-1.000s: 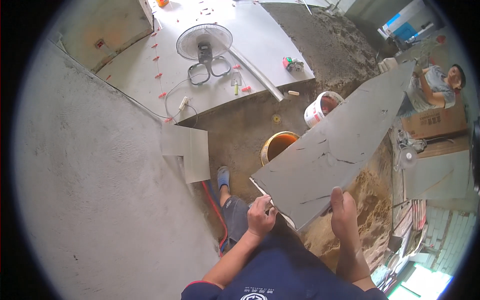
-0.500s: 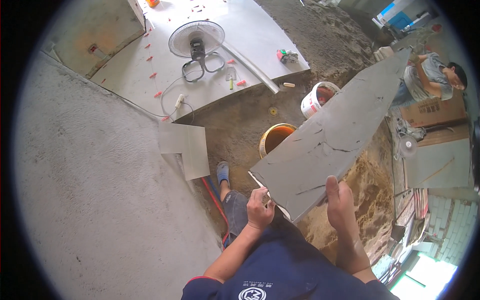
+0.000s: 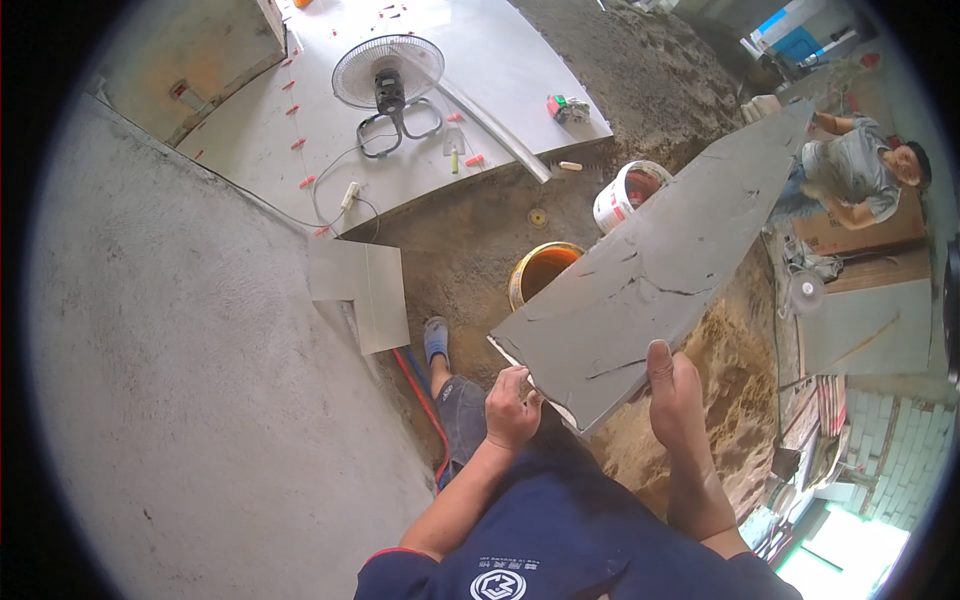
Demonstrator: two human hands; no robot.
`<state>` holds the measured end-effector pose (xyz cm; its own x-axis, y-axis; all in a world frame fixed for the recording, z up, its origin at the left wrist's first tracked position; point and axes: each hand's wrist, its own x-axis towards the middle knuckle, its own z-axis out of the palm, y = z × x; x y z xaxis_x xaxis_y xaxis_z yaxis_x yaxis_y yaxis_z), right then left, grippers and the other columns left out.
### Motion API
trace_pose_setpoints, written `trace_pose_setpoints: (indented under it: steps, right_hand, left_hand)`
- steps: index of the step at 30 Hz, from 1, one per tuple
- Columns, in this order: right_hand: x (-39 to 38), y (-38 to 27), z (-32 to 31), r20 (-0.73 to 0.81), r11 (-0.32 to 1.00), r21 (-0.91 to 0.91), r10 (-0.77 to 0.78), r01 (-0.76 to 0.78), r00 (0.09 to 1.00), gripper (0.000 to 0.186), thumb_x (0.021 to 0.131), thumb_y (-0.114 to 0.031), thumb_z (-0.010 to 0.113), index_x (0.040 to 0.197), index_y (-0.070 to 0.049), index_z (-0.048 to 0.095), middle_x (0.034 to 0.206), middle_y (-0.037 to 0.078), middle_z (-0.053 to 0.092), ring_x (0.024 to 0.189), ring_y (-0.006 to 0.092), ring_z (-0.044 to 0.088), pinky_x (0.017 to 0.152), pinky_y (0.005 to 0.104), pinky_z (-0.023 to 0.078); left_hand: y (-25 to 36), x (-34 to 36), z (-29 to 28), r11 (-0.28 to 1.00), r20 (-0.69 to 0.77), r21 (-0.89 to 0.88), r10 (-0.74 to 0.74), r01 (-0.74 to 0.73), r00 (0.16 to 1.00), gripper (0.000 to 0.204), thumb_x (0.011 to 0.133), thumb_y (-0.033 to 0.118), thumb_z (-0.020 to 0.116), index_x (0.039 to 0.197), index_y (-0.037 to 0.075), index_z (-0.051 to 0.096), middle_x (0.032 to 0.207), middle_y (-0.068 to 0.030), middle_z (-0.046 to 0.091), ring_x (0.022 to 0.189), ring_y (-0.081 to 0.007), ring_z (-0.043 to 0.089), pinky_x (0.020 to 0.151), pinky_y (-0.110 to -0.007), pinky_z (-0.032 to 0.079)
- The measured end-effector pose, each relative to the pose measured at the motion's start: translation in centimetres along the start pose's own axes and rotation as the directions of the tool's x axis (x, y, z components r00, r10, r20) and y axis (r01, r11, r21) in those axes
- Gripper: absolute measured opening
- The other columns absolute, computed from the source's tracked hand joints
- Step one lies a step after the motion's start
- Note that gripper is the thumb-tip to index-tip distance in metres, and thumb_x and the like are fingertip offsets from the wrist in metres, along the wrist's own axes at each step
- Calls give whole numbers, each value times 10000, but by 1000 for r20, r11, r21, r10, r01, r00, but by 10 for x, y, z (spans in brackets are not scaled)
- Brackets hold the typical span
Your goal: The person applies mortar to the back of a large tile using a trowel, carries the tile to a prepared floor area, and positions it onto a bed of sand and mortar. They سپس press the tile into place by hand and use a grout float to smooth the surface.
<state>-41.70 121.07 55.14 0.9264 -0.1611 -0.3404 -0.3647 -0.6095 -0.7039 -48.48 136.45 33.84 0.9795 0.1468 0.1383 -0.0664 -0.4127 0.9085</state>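
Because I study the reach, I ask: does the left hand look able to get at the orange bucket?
Probably not easily: the left hand is at the near edge of the grey slab, which partly hides the orange bucket.

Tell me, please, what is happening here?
A person handles a jagged-edged grey tile: the left hand is at its near edge, the right hand grips its right side. A co-worker in a grey shirt has an arm raised by its far end; contact there is unclear. A white bucket and a yellow-rimmed bucket stand past its left edge; farther off, a fan stands on pale floor tiles.
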Motion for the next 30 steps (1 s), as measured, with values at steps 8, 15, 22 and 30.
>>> trace_pose_setpoints:
  steps: [8, 15, 22, 30]
  right_hand:
    - [2, 4, 4, -28, 998, 67, 16, -14, 999, 659, 934, -553, 400, 773, 68, 552, 656, 142, 597, 631, 203, 597, 598, 327, 462]
    - [2, -4, -3, 2, 998, -24, 50, -50, 999, 691, 918, -568, 419, 776, 90, 572, 669, 204, 600, 668, 289, 623, 625, 389, 472]
    - [10, 4, 3, 36, 998, 65, 13, -15, 999, 676, 911, -557, 444, 814, 98, 577, 708, 262, 594, 723, 392, 622, 660, 428, 461]
    - [15, 9, 7, 27, 983, 158, -98, 92, 995, 665, 883, -589, 460, 845, 61, 598, 786, 273, 624, 806, 435, 620, 694, 468, 485]
  left_hand:
    - [-1, -1, 4, 998, -16, 57, 25, -24, 1000, 238, 810, 155, 576, 982, -5, 533, 941, -197, 577, 838, -381, 581, 726, -417, 492]
    - [8, 4, 0, 991, 38, 130, 1, -6, 999, 255, 724, 37, 551, 972, -10, 513, 918, -203, 559, 846, -394, 564, 735, -432, 487]
    - [5, 5, 2, 992, 18, 127, 2, -5, 1000, 225, 718, -9, 525, 943, -5, 530, 884, -203, 561, 797, -403, 568, 692, -439, 473]
    - [5, 10, 3, 992, -71, 51, 120, -116, 990, 180, 826, 182, 529, 823, 12, 588, 765, -186, 567, 721, -377, 560, 653, -424, 450]
